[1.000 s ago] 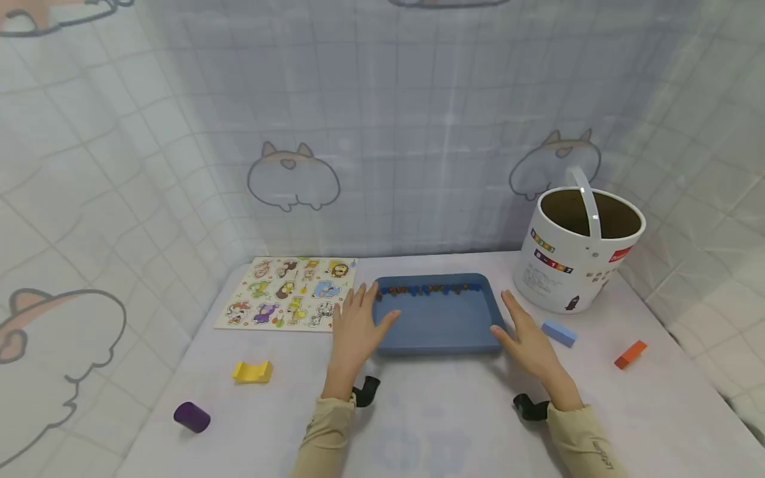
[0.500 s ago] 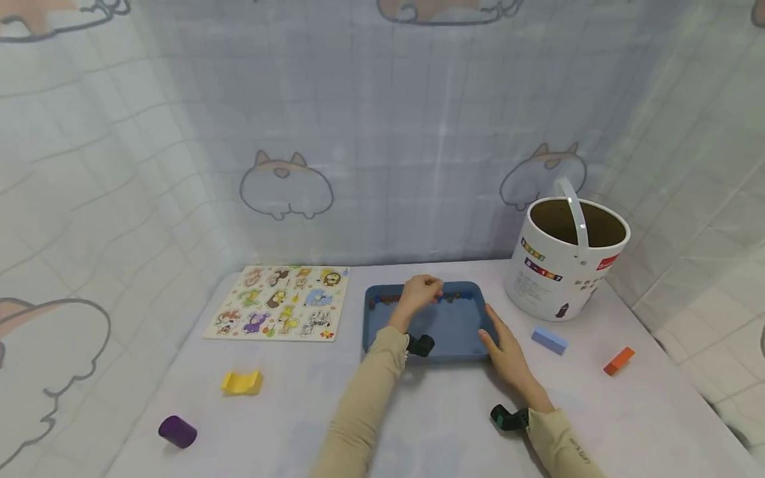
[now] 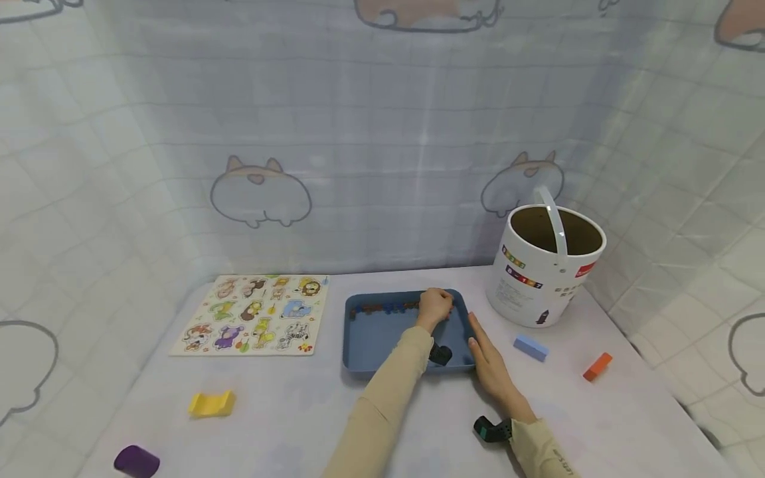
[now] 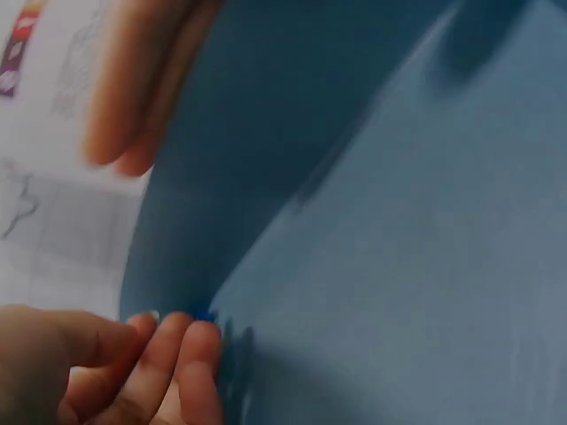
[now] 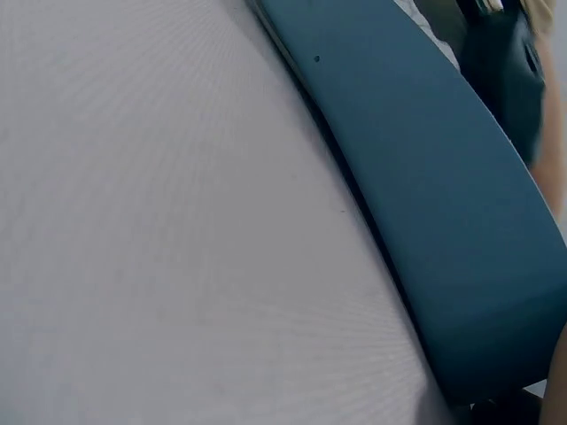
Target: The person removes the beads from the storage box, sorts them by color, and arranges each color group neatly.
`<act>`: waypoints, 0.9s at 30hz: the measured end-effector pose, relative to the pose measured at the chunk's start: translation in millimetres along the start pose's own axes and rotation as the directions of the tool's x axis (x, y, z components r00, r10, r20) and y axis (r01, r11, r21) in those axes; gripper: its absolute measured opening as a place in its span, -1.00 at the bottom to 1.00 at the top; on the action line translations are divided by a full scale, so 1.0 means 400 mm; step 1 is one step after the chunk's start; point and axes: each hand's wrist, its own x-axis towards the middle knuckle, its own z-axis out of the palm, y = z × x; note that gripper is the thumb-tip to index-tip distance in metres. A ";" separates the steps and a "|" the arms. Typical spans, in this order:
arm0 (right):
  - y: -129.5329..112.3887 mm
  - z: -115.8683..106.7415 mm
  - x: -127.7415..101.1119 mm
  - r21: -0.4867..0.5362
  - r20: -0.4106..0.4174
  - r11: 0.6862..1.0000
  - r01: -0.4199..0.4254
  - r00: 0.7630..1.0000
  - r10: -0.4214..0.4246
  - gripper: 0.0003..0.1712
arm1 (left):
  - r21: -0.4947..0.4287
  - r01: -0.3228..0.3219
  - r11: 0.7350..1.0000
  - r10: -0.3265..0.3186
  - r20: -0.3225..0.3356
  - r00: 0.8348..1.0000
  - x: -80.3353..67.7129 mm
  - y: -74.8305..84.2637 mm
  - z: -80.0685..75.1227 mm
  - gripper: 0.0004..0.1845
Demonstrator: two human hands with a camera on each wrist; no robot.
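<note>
Left hand [image 3: 435, 307] farther right along tray [image 3: 382, 342]

From above, the head view faces the table's [image 3: 287, 418] far edge; both wrist views, close in, share the tray [image 5: 416, 177].

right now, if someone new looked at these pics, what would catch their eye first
Probably the big white bucket, standing at the back right of the table. Next, the blue tray near the centre: the left hand is inside its far right corner, by a row of small pieces, and the right hand is at its right side. The board of cartoon animals stands out at the back left.
</note>
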 end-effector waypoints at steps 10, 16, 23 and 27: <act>-0.014 0.004 -0.006 -0.003 -0.007 1.000 -0.009 1.000 0.009 -0.43 | 0.149 -0.001 0.989 0.021 -0.133 0.991 0.006 0.011 0.039 -0.64; -0.010 -0.005 -0.003 -0.015 -0.011 1.000 -0.001 1.000 0.001 -0.43 | 0.202 -0.030 0.979 0.046 -0.073 0.996 0.002 0.026 0.025 -0.42; -0.010 -0.005 -0.002 -0.018 0.002 1.000 -0.008 1.000 0.008 -0.42 | 0.250 -0.050 0.967 0.056 -0.017 0.998 0.007 0.032 0.032 -0.45; -0.009 -0.008 -0.002 -0.033 0.012 0.999 -0.018 1.000 0.018 -0.43 | 0.226 -0.019 0.974 0.024 -0.019 1.000 0.008 0.029 0.036 -0.46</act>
